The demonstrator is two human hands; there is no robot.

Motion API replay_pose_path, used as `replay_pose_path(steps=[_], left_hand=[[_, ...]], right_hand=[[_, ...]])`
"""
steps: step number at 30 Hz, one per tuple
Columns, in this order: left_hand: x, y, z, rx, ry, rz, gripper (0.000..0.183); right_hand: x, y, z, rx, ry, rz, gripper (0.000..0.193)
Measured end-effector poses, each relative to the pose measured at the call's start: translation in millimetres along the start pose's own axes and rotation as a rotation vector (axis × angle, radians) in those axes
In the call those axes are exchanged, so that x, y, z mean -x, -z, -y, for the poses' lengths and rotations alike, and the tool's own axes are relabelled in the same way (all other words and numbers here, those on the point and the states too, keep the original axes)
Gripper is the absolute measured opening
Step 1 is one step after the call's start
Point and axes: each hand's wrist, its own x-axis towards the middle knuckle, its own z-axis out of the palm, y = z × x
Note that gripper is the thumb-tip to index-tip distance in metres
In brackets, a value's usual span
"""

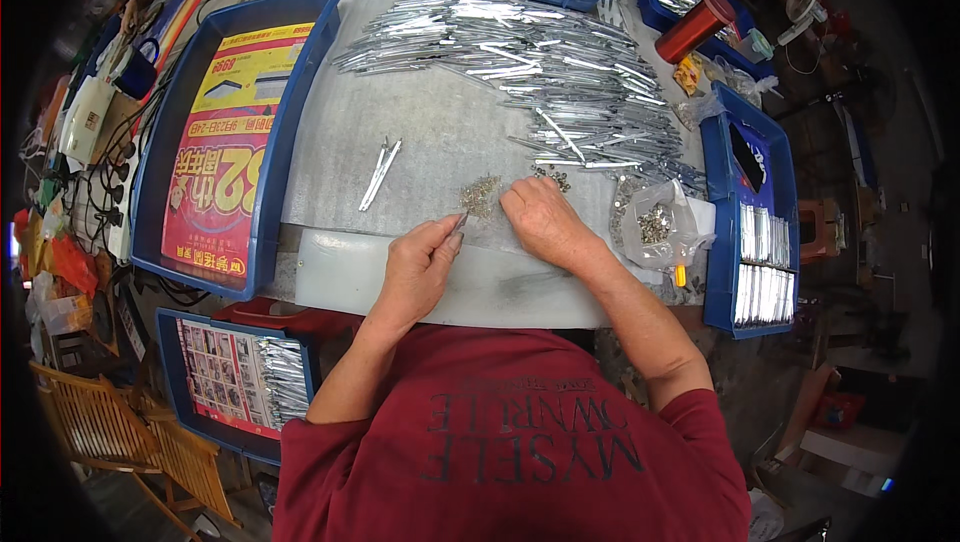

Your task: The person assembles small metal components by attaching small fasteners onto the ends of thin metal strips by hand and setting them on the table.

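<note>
Brassy bits [479, 198] between two inward-angled hands [419, 260]

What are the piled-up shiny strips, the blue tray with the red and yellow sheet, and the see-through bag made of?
Shiny strips: probably metal, smooth and polished, because they flash bright white glare.
Blue tray: looks like hard plastic, with even colour and a slight sheen.
See-through bag: likely thin plastic film, crinkled, with small pieces showing through.

Slim metal strips [575, 72] are bright silver, small loose metal pieces [481, 196] brassy. A rectangular plastic tray [288, 132] is blue, its paper lining [225, 167] red and yellow.
</note>
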Motion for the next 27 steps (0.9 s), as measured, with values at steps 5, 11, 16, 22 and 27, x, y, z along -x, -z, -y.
replay_pose_path(steps=[5, 11, 16, 22, 27], left_hand=[[1, -5, 0, 0.03, 0.023, 0.012, 0.019], [-1, -14, 2, 0.144, 0.169, 0.061, 0.023], [-2, -20, 6, 0.139, 0.123, 0.049, 0.022], [-4, -28, 8, 0.143, 0.041, 0.018, 0.019], [-2, -34, 12, 0.275, 0.097, 0.037, 0.018]], right_hand=[[8, -1, 1, -0.075, -0.142, -0.024, 0.004], [16, 11, 15, -0.403, -0.346, -0.107, 0.009], [14, 24, 32, -0.588, -0.436, -0.141, 0.011], [17, 23, 36, -0.852, -0.572, -0.128, 0.014], [20, 14, 37, -0.951, -0.597, -0.163, 0.015]])
